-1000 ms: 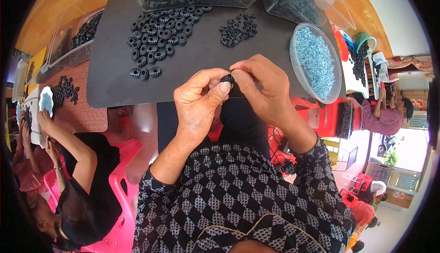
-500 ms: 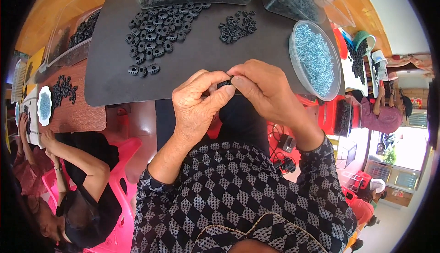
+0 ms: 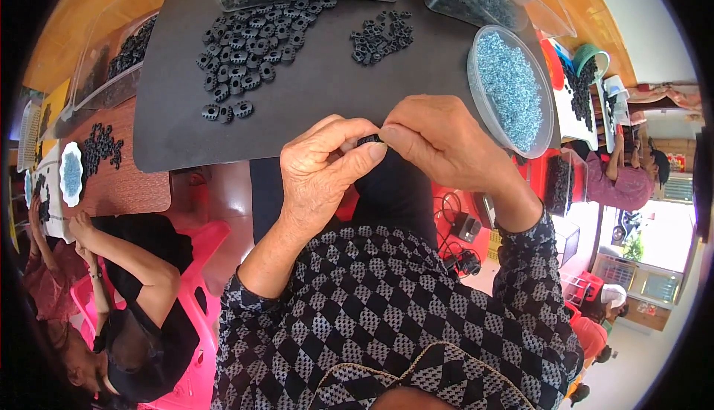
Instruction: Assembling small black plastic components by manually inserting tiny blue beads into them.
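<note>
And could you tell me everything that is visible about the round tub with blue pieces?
The round tub looks like clear plastic. It is open, holding many tiny, shiny light-blue pieces; single shapes are too small to tell. It stands at the right side of the dark table, right of the right hand; no hand touches it.

So it's a small black plastic piece [image 3: 369,140], pinched between the left hand's [image 3: 320,172] thumb and forefinger, one end right by the right hand's [image 3: 442,139] fingertips. Fingers cover most of it, can't make out the full shape.
</note>
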`<action>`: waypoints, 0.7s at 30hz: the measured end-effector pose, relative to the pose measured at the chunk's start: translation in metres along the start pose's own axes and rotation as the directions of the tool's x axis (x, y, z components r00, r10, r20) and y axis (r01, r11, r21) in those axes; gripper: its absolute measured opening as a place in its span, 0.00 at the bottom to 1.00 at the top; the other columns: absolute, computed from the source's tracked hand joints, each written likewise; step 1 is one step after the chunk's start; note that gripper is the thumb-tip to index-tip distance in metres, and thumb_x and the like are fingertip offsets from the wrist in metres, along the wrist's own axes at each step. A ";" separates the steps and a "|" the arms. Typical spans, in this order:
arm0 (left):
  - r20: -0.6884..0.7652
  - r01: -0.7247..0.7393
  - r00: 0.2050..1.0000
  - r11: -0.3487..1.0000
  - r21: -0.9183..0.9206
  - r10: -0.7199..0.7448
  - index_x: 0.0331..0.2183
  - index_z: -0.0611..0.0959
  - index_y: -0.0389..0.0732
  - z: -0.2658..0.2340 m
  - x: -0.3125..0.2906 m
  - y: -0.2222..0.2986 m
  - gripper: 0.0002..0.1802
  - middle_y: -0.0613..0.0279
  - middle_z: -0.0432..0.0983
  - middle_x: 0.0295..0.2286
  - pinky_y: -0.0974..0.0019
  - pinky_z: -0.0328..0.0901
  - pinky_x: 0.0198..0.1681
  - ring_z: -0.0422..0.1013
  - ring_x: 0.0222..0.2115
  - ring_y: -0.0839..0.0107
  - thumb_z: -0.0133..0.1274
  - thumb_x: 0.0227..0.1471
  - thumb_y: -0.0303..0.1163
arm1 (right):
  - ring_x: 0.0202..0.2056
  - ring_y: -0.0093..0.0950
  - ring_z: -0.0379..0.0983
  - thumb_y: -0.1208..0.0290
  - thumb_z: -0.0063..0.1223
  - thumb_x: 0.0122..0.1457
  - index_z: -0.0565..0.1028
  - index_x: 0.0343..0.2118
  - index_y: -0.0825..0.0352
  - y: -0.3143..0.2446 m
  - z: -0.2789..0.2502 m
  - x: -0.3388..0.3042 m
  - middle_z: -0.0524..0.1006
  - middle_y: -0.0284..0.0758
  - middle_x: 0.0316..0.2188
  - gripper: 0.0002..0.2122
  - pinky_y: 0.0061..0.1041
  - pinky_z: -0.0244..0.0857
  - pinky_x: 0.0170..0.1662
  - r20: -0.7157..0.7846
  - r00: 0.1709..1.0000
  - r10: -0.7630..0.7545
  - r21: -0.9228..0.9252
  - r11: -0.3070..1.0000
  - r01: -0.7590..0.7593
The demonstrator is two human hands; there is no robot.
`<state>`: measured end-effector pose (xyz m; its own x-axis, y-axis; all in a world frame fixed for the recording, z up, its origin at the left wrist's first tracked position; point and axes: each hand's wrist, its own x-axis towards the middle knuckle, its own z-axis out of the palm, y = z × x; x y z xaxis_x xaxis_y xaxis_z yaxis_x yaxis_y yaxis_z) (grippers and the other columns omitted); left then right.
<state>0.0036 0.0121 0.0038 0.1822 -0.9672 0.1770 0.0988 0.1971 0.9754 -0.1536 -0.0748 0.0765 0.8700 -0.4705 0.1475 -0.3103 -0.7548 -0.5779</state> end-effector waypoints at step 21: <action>-0.001 0.119 0.992 0.963 -0.240 -0.123 0.37 0.81 0.32 0.003 -0.001 -0.006 0.10 0.65 0.74 0.27 0.80 0.63 0.23 0.67 0.22 0.82 0.55 0.49 0.22 | 0.24 0.38 0.73 0.73 0.49 0.55 0.73 0.27 0.72 -0.006 0.003 -0.004 0.74 0.42 0.21 0.07 0.32 0.65 0.28 -0.089 0.968 0.235 0.246 0.947 -0.207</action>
<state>-0.0001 0.0118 -0.0021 0.1695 -0.9840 0.0557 0.3515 0.1132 0.9293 -0.1542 -0.0669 0.0765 0.7354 -0.6731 0.0785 -0.3794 -0.5049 -0.7754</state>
